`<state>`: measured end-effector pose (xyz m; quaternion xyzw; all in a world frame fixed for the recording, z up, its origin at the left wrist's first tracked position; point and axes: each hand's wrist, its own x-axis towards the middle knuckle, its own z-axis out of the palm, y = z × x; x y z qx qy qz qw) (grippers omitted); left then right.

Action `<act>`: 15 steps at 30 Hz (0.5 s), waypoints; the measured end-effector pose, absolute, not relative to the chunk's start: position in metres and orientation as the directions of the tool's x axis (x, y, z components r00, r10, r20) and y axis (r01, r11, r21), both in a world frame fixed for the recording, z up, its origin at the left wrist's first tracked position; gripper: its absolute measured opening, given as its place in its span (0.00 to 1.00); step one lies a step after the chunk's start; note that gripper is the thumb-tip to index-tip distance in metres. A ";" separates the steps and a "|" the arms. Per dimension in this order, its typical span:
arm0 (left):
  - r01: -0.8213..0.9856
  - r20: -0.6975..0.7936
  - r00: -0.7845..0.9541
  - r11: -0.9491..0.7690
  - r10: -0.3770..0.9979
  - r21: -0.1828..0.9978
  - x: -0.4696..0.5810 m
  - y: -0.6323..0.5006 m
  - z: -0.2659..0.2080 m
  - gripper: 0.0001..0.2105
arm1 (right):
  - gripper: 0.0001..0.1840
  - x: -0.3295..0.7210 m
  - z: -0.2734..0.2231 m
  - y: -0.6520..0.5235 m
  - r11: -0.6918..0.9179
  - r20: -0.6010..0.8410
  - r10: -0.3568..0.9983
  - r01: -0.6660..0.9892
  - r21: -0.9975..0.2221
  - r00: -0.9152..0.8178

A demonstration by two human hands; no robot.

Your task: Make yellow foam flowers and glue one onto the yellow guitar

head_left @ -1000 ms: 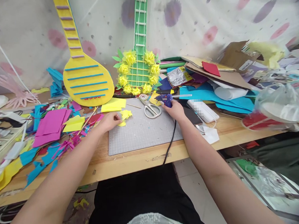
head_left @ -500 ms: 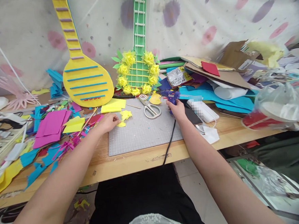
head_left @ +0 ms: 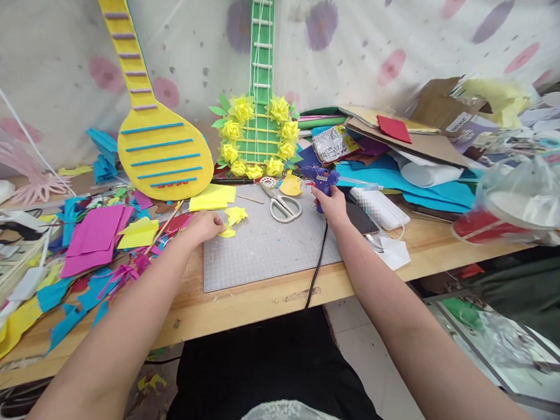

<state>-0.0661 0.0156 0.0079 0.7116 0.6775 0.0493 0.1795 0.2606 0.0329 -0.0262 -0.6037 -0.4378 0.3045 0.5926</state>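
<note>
My left hand (head_left: 206,226) rests at the left edge of the grey cutting mat, fingers pinched at the edge of a yellow paper piece (head_left: 227,233). Beside those fingertips lies a crumpled yellow paper flower (head_left: 235,215). My right hand (head_left: 332,204) is wrapped round the handle of a blue-purple glue gun (head_left: 325,181) at the mat's far right. The glue gun's nozzle points left, and its black cord (head_left: 318,265) runs over the table's front edge. Between my hands lie scissors (head_left: 284,208) with pale grey handles on the cutting mat (head_left: 264,262).
A yellow paper guitar (head_left: 165,155) and a green one (head_left: 262,131) with yellow flowers lean at the back. Magenta sheets (head_left: 93,239) and scraps crowd the left. A white power bank (head_left: 380,206), blue sheets (head_left: 437,192) and a red-and-white bucket (head_left: 496,217) stand right.
My right hand and the glue gun have shifted very slightly, with the gun now a little more to the right. My left hand and the yellow pieces stay almost still.
</note>
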 end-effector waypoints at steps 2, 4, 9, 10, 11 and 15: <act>0.931 -0.144 0.086 -0.028 0.986 0.364 -0.066 0.014 0.008 0.04 | 0.19 0.261 -0.027 0.033 0.085 0.149 0.892 0.166 -0.982 0.427; 0.913 -0.094 0.062 -0.018 0.994 0.407 -0.069 0.014 0.008 0.06 | 0.19 0.261 -0.026 0.033 0.080 0.143 0.895 0.163 -0.983 0.423; 0.932 -0.186 -0.014 0.080 0.982 0.354 -0.076 0.022 0.007 0.08 | 0.20 0.260 -0.024 0.030 0.064 0.136 0.901 0.183 -0.981 0.413; 0.930 -0.211 0.016 0.063 0.977 0.361 -0.077 0.024 0.006 0.08 | 0.21 0.260 -0.024 0.030 0.061 0.134 0.902 0.187 -0.980 0.409; 0.923 -0.216 0.051 0.037 0.975 0.383 -0.078 0.026 0.005 0.09 | 0.21 0.260 -0.024 0.030 0.059 0.133 0.904 0.188 -0.980 0.407; 0.861 -0.113 0.100 -0.029 0.988 0.508 -0.082 0.025 -0.001 0.08 | 0.21 0.260 -0.025 0.030 0.066 0.126 0.905 0.160 -0.985 0.406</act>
